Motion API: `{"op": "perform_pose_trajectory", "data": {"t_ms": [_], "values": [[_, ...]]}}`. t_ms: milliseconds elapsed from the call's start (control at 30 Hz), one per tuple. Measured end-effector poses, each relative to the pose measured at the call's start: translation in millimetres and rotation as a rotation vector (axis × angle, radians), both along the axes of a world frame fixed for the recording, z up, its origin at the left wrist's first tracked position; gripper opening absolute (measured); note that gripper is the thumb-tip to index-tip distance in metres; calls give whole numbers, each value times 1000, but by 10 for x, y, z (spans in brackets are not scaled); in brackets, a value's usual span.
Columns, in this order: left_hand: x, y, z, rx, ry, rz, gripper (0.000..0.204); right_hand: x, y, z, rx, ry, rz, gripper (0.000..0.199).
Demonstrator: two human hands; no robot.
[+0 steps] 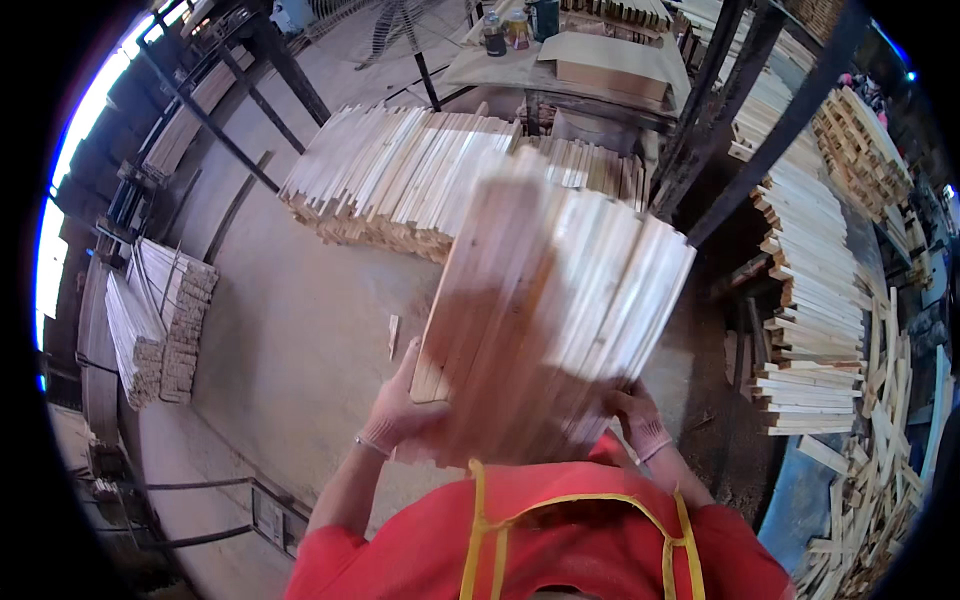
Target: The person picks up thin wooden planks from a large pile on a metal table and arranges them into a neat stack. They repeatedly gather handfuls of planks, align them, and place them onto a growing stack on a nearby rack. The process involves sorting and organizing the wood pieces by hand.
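Note:
A bundle of light wooden slats [540, 330], lying side by side, is clasped in front of my body. My left hand [400, 405], in a pale work glove, grips its near left edge. On the opposite side, my right hand [638, 415] presses against the near right edge, its fingers partly tucked under the wood. The bundle tilts away from me, its far end overlapping a long stack of similar slats [400, 170] in the view. Whether the two touch I cannot tell. A shadow falls across the left half of the bundle.
Another long stack of slats [815, 290] runs along the right, beside a heap of loose offcuts [870, 500]. Dark metal posts [735, 110] rise at the back right. A strapped timber bundle [160, 320] stands on the left floor. Behind is a table with a cardboard box [610, 85].

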State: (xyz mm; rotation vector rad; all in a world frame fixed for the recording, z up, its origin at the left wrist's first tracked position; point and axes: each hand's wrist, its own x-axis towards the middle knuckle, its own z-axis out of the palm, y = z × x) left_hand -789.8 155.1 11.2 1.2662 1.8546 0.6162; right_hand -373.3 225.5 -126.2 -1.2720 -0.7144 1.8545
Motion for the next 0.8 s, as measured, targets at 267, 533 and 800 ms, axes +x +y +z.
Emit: {"op": "perform_pose_trajectory", "data": {"t_ms": [267,533,800], "values": [[-130,2007,-852,-82,-303,143,116,-281,2164,-341,-84,-177,-72,54],[657,4819,-1551,-477,-117,62,107,-164,4672,-1312,-231,-1294,-175,81],[565,5290,-2577,-469,494,-222,105,145,4812,-2102,-424,-1171,-53,91]]}}
